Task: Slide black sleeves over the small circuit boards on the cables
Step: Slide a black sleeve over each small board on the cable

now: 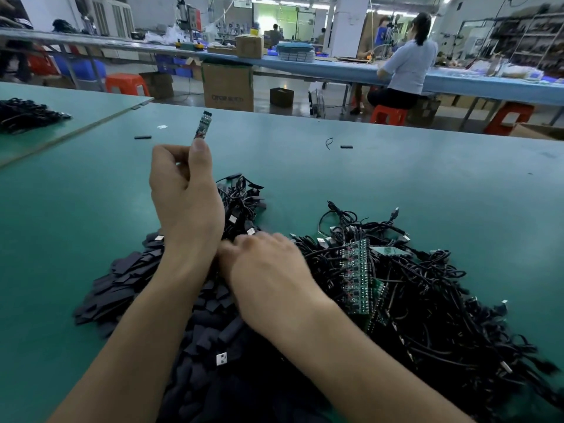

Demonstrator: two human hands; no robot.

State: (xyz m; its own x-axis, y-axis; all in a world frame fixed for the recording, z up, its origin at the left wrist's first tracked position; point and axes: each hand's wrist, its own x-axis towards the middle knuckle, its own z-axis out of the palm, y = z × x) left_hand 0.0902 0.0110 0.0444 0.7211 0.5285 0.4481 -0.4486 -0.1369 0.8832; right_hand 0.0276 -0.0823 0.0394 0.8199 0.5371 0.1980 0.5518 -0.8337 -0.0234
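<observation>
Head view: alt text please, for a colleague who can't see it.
The left hand holds a bare circuit board upright above the green table. The blurred right hand reaches down where a pile of black sleeves meets tangled cables.

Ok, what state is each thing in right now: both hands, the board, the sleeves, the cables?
left hand, raised, pinching the circuit board.
circuit board, upright, bare, no sleeve on it.
right hand, blurred, low over the piles; grip unclear.
black sleeves, loose in a heap.
cables, tangled in a pile.
stray sleeve, lying flat, alone.
</observation>
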